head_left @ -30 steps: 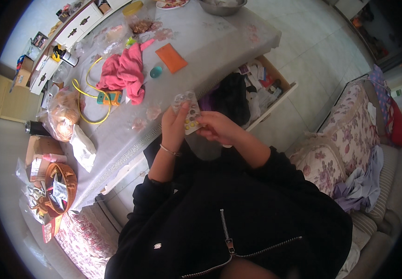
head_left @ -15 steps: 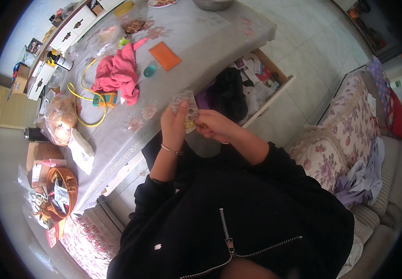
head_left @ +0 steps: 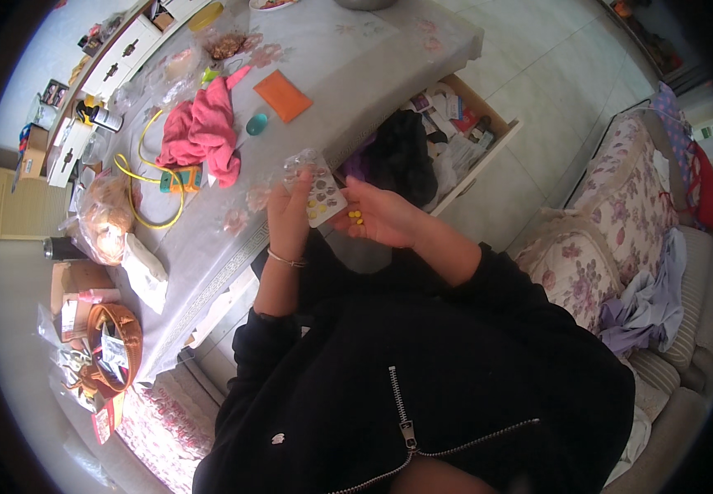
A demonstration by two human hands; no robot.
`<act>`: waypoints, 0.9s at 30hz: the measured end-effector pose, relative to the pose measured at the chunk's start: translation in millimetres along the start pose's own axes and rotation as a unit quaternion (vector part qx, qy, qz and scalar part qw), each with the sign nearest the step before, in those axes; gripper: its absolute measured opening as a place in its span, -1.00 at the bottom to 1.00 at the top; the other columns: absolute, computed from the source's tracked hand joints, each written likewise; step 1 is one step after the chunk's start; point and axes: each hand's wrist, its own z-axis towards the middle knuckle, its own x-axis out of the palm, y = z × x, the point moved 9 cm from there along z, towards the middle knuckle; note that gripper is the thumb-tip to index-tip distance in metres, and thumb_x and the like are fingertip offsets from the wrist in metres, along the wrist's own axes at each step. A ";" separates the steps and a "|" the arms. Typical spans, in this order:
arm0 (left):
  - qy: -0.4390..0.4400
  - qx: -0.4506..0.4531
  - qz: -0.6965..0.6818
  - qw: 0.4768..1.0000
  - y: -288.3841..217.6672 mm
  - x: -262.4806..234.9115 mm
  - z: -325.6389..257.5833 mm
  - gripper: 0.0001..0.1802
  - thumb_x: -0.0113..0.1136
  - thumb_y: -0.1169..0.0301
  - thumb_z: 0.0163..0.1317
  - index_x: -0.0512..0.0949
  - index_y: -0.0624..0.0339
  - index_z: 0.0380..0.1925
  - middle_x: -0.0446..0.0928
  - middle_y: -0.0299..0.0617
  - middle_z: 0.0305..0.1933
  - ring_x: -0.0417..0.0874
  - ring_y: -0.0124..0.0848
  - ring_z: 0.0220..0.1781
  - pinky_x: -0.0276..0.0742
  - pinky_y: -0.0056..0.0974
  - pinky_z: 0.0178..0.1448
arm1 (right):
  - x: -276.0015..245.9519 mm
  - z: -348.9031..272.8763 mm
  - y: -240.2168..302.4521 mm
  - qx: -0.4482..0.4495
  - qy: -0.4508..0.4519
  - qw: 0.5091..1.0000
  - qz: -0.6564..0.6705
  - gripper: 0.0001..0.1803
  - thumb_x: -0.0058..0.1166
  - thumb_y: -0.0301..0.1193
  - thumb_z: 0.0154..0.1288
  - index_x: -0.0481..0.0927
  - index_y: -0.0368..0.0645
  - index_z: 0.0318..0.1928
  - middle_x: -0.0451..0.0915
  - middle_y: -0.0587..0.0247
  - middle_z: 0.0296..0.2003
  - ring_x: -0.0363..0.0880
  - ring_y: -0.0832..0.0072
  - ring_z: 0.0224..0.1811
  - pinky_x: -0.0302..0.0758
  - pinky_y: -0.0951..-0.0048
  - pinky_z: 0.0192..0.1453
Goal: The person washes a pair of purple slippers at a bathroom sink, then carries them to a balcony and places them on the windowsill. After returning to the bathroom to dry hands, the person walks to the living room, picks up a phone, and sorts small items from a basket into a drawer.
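My left hand (head_left: 288,221) grips a blister pack (head_left: 326,198) over the table's front edge, thumb lying across it. Many of its pockets look burst, and a few yellow pills show at its lower end. Close beside the pack, my right hand (head_left: 388,216) is turned palm up and slightly cupped. Several small yellow pills (head_left: 356,216) lie in that palm near the fingers. The right fingertips are partly hidden at the pack's edge.
The table (head_left: 323,82) bears a pink cloth (head_left: 204,132), orange pouch (head_left: 284,96), teal round object (head_left: 257,124), yellow cord (head_left: 130,169) and plastic bags. An open drawer (head_left: 492,152) juts out beyond my hands. A floral sofa (head_left: 575,247) stands at right, a brown basket (head_left: 136,342) at left.
My right hand has turned from pinching at the pack to palm up, with yellow pills now showing in it. The blister pack has shifted slightly left and tilted.
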 end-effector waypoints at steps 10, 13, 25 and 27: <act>0.009 0.003 -0.001 1.000 12.0 11.1 -1.0 -0.63 0.07 0.14 0.36 0.55 0.29 -0.21 0.56 -0.29 -0.41 0.53 -0.58 -0.48 0.40 -0.44 -0.46 | 4.3 6.4 -0.4 -0.034 0.042 0.996 -0.067 -0.88 -0.03 -0.45 0.33 0.48 -0.25 -0.21 0.50 0.30 -0.39 0.38 0.67 -0.49 0.28 0.64 -0.48; 0.003 0.040 0.119 0.992 6.5 14.7 -0.1 -0.61 0.06 0.13 0.36 0.57 0.31 -0.25 0.58 -0.25 -0.38 0.54 -0.56 -0.47 0.41 -0.43 -0.45 | 0.0 8.2 -0.4 -0.034 0.038 0.995 -0.084 -0.89 -0.04 -0.47 0.31 0.47 -0.27 -0.23 0.44 0.34 -0.47 0.31 0.69 -0.55 0.22 0.63 -0.51; 0.019 0.042 0.058 0.997 19.2 27.9 10.0 -0.70 0.06 0.24 0.37 0.54 0.30 -0.20 0.59 -0.25 -0.32 0.56 -0.51 -0.33 0.47 -0.39 -0.24 | -18.5 4.7 6.0 0.014 -0.015 0.990 -0.140 -0.85 -0.07 -0.38 0.35 0.44 -0.18 -0.35 0.46 0.23 -0.48 0.18 0.72 -0.66 0.09 0.68 -0.62; 0.032 -0.040 -0.058 0.997 32.6 27.9 16.2 -0.70 0.08 0.24 0.34 0.55 0.31 -0.21 0.60 -0.16 -0.33 0.58 -0.40 -0.33 0.49 -0.31 -0.22 | -20.5 5.7 4.5 0.026 0.002 0.987 -0.160 -0.80 -0.08 -0.35 0.37 0.44 -0.17 -0.39 0.46 0.22 -0.49 0.15 0.70 -0.69 0.09 0.67 -0.62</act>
